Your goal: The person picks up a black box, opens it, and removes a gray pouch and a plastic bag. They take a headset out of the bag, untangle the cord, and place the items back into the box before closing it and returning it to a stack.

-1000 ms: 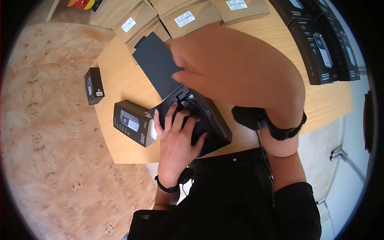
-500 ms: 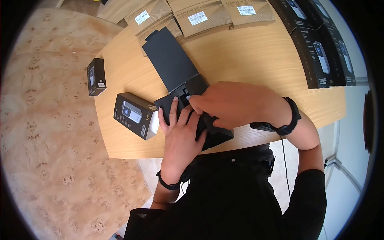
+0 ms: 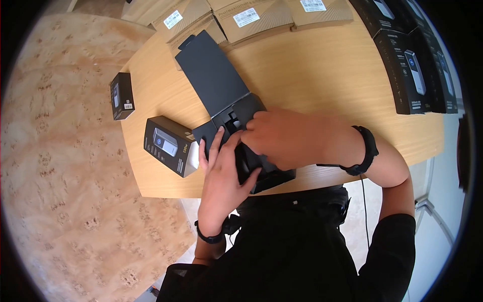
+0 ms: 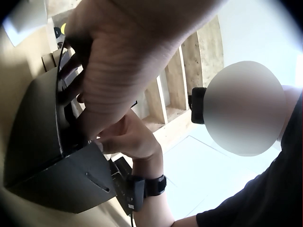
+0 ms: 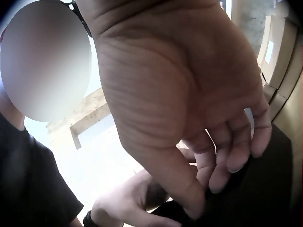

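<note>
In the head view a black box (image 3: 214,75) lies on the table with its long lid folded back. My left hand (image 3: 220,186) has its fingers spread and reaching into the box, thumb near the front side. Beside it, my right hand (image 3: 302,141) bends over the box's right part, fingers curled. The right wrist view shows the thumb and fingertips of the right hand (image 5: 180,85) gripping the dark box (image 5: 279,161); the exact part is hidden. Fingers of the left hand (image 4: 128,56) dip behind the wall of the box (image 4: 38,123) in the left wrist view.
A printed black box (image 3: 168,146) stands just left of the black one, and a smaller box (image 3: 122,96) is at the table's left edge. Brown cartons (image 3: 256,22) line the back. Several black boxes (image 3: 402,73) stand at the right.
My right hand has come down from above the lid to the open box, then shifted slightly toward its right side. My left hand has stayed in the box.
</note>
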Demonstrator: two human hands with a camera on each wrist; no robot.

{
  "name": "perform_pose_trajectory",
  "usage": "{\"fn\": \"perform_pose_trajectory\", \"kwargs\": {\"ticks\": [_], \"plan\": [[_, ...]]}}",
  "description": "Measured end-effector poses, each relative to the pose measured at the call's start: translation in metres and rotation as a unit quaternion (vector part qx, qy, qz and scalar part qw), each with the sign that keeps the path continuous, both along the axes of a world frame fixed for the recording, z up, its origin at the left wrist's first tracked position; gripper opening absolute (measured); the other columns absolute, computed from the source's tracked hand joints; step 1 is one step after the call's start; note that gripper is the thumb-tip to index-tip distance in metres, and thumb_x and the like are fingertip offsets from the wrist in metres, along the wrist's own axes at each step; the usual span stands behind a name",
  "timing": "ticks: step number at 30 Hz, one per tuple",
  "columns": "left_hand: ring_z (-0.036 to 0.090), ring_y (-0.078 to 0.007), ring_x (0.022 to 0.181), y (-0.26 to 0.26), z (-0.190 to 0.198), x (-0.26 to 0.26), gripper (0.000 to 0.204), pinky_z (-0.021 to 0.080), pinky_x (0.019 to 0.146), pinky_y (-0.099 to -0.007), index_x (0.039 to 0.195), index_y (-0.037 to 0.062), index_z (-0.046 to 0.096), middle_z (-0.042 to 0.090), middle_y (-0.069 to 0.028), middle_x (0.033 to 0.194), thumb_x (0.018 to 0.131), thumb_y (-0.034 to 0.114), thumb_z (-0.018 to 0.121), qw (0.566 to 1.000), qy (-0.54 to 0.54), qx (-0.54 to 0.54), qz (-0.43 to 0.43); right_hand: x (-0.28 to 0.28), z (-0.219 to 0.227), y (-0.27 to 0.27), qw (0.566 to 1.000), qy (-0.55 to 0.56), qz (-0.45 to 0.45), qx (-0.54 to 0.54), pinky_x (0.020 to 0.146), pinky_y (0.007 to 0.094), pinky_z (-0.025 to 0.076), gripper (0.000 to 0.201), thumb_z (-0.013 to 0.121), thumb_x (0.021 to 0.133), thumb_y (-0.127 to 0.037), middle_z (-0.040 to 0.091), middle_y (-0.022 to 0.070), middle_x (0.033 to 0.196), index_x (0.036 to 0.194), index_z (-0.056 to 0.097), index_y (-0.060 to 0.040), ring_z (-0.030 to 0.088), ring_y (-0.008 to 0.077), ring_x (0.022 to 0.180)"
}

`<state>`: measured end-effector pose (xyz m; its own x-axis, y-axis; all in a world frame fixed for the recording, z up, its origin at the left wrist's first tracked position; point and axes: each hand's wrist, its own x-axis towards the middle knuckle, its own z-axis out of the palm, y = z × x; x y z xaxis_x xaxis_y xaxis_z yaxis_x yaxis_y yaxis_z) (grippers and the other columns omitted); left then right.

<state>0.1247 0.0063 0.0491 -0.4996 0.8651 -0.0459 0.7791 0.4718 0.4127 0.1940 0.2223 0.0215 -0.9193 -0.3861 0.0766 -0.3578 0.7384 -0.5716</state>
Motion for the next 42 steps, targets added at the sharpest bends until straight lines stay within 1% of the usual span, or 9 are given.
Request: {"fn": "perform_pose_trajectory", "kwargs": {"ticks": [4, 6, 9, 13, 17, 21, 24, 32, 42], "plan": [[0.048, -0.0362, 0.145, -0.017, 0.016, -0.01, 0.075, 0.03, 0.122, -0.0544, 0.142, 0.0042, 0.052, 0.063, -0.0128, 0.14, 0.075, 0.005, 0.086, 0.999, -0.023, 0.044, -0.003, 0.008, -0.015, -0.003, 0.993, 0.102, -0.039, -0.052, 0.081, 0.0401, 0.053, 0.022, 0.071, 0.084, -0.009, 0.071, 0.0133, 0.098, 0.105, 0.07, -0.0015, 0.067, 0.0304, 0.099], [0.057, -0.0307, 0.13, -0.023, 0.019, -0.01, 0.059, 0.04, 0.114, -0.0444, 0.135, 0.0035, 0.055, 0.062, -0.0123, 0.132, 0.082, 0.0, 0.08, 0.992, 0.014, 0.106, 0.06, 0.004, -0.02, -0.007, 0.991, 0.105, -0.056, -0.064, 0.08, 0.0425, 0.054, 0.022, 0.07, 0.084, -0.008, 0.07, 0.0145, 0.097, 0.106, 0.068, -0.0005, 0.068, 0.0326, 0.098], [0.061, -0.0271, 0.119, -0.04, 0.012, -0.012, 0.045, 0.044, 0.11, -0.0405, 0.128, 0.0036, 0.055, 0.06, -0.012, 0.126, 0.088, -0.001, 0.075, 0.973, -0.001, 0.167, 0.156, -0.009, -0.008, -0.001, 0.998, -0.043, -0.011, -0.049, 0.079, 0.042, 0.052, 0.038, 0.08, 0.082, -0.01, 0.067, 0.0124, 0.093, 0.109, 0.057, 0.0019, 0.066, 0.0336, 0.095], [0.062, -0.0246, 0.114, -0.045, -0.001, -0.006, 0.038, 0.049, 0.105, -0.0387, 0.124, 0.0037, 0.052, 0.057, -0.0137, 0.123, 0.092, -0.004, 0.07, 0.934, -0.14, 0.249, 0.215, -0.014, -0.005, 0.002, 0.994, -0.06, -0.02, -0.089, 0.079, 0.0462, 0.053, 0.034, 0.081, 0.081, -0.008, 0.067, 0.0142, 0.09, 0.099, 0.053, -0.0006, 0.066, 0.0374, 0.094], [0.064, -0.0237, 0.117, -0.034, -0.015, 0.004, 0.04, 0.048, 0.108, -0.0375, 0.131, 0.0043, 0.048, 0.059, -0.0143, 0.125, 0.095, -0.01, 0.059, 0.907, -0.196, 0.345, 0.141, -0.013, -0.009, 0.003, 0.993, -0.05, -0.017, -0.104, 0.078, 0.0472, 0.053, 0.033, 0.08, 0.081, -0.007, 0.067, 0.0143, 0.089, 0.097, 0.052, -0.0022, 0.065, 0.0377, 0.094], [0.062, -0.03, 0.126, -0.025, -0.02, 0.013, 0.044, 0.046, 0.114, -0.0437, 0.132, 0.0012, 0.047, 0.058, -0.0186, 0.128, 0.092, -0.013, 0.056, 0.92, -0.2, 0.326, 0.084, -0.015, -0.002, 0.004, 0.994, -0.078, -0.001, -0.078, 0.08, 0.046, 0.052, 0.031, 0.08, 0.082, -0.008, 0.066, 0.0126, 0.091, 0.097, 0.053, -0.0034, 0.064, 0.0361, 0.097], [0.064, -0.0317, 0.12, -0.025, -0.026, 0.013, 0.04, 0.05, 0.106, -0.0437, 0.128, -0.0002, 0.054, 0.061, -0.0198, 0.13, 0.091, -0.006, 0.066, 0.955, -0.149, 0.246, 0.067, -0.011, -0.011, 0.006, 0.996, -0.01, -0.006, -0.094, 0.083, 0.0445, 0.051, 0.03, 0.08, 0.082, -0.01, 0.065, 0.0108, 0.094, 0.098, 0.055, -0.004, 0.062, 0.0338, 0.099], [0.059, -0.0372, 0.13, -0.019, -0.021, 0.018, 0.06, 0.046, 0.108, -0.0454, 0.131, 0.0049, 0.063, 0.059, -0.0179, 0.141, 0.078, 0.013, 0.09, 0.989, -0.079, 0.123, -0.032, -0.014, -0.014, 0.006, 0.996, -0.026, -0.015, -0.081, 0.084, 0.0433, 0.052, 0.026, 0.079, 0.083, -0.013, 0.064, 0.0101, 0.095, 0.096, 0.058, -0.0056, 0.061, 0.0319, 0.099], [0.056, -0.0373, 0.135, -0.026, -0.045, 0.015, 0.045, 0.043, 0.113, -0.0501, 0.118, 0.0103, 0.075, 0.057, -0.0145, 0.145, 0.076, 0.012, 0.09, 0.986, -0.05, 0.147, -0.054, -0.014, -0.016, 0.013, 0.984, -0.01, -0.039, -0.171, 0.075, 0.0431, 0.047, 0.023, 0.074, 0.081, -0.006, 0.058, 0.0092, 0.087, 0.089, 0.053, -0.0079, 0.059, 0.0321, 0.091]]}}
